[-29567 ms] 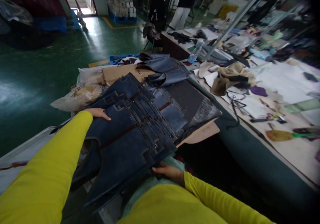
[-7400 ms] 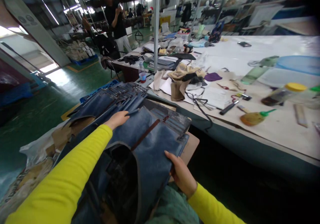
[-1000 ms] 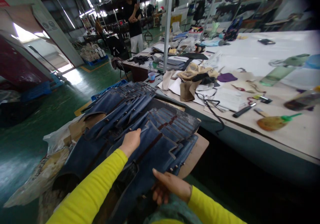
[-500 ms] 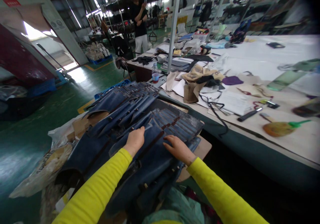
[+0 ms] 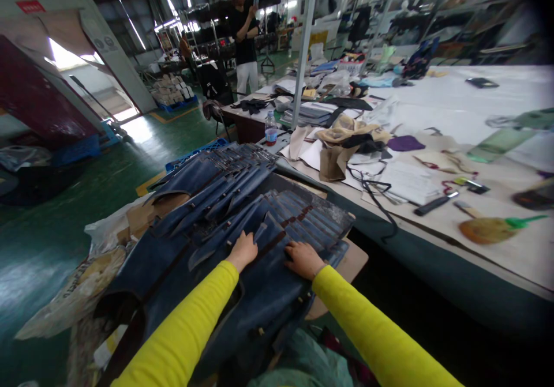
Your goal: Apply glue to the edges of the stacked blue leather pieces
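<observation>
My left hand point(image 5: 243, 251) is closed on the upper edge of a dark blue leather piece point(image 5: 266, 266) with a brown stripe, a corner of it standing up by the fingers. To its right, my right hand point(image 5: 305, 259) presses on the same piece, fingers bent and drawn together; its thumb is mostly hidden. Under and around both hands lie overlapping dark blue leather pieces point(image 5: 173, 260), some with small metal fittings. Beyond the right hand, a row of these pieces point(image 5: 320, 220) is fanned out with narrow edges showing.
On the right, a long worktable point(image 5: 476, 110) bears paper, cloth scraps, black straps point(image 5: 372, 185) and an orange squeeze bottle point(image 5: 487, 229). A drink bottle point(image 5: 270, 130) stands by a metal post point(image 5: 304, 52). Plastic bags point(image 5: 56, 312) lie left. A person point(image 5: 246, 35) stands beyond.
My left hand has shifted slightly right and down, and the piece's upper corner has come nearer. My right hand's fingers, spread before, are now curled against the leather.
</observation>
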Available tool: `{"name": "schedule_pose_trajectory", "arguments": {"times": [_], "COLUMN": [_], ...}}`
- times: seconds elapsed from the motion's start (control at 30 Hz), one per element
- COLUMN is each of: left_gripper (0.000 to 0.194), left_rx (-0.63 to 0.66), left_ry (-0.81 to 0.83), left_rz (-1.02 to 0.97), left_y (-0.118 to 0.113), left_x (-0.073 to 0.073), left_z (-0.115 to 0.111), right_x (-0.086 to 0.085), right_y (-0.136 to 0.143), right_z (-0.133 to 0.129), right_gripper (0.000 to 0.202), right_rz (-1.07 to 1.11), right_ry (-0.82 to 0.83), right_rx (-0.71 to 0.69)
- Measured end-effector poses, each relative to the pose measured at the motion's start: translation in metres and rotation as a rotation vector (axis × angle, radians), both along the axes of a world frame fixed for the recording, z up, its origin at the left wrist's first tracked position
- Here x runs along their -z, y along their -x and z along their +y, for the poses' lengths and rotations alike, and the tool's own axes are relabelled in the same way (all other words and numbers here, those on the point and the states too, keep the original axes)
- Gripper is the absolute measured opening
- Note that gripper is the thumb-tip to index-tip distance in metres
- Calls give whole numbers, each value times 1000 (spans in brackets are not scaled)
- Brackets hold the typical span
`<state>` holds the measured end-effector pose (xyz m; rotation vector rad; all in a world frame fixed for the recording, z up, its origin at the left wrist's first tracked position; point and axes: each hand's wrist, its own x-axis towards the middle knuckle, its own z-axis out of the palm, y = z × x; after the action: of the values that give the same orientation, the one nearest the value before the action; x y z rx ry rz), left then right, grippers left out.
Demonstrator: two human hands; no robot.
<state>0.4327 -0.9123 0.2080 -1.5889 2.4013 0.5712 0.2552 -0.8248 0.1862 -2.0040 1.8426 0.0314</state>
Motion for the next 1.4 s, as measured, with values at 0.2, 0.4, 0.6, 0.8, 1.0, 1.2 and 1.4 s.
{"name": "schedule_pose_trajectory", "arguments": {"times": [0.2, 0.4, 0.6, 0.8, 1.0, 1.2, 1.4], "left_gripper": [38, 43, 53, 55, 28, 42, 42], "left_rx": [-18, -29, -320, -408, -461, -648, -774], "left_ry": [234, 351, 320, 177, 196, 460, 1019], "left_rz": [39, 110, 30, -173, -64, -90, -48], "left_y": [-28, -94, -216, -230, -248, -329, -351], "left_x": [-14, -27, 13, 44, 4, -108, -252], "left_z": [-26, 8, 110, 152, 118, 72, 42], "right_x": [2, 9, 11, 9, 9, 9, 11], "right_y": [-1, 0, -2, -17, -27, -27, -29], "right_z": [2, 0, 0, -11, -16, -17, -19], "right_gripper": [31, 35, 35, 39, 40, 41, 42], "right_rz": [41, 53, 44, 60, 92, 71, 66], "right_ry": [6, 5, -16, -51, -78, -92, -130], "right_rx": [-60, -117, -121, -164, -172, -174, -154]}}
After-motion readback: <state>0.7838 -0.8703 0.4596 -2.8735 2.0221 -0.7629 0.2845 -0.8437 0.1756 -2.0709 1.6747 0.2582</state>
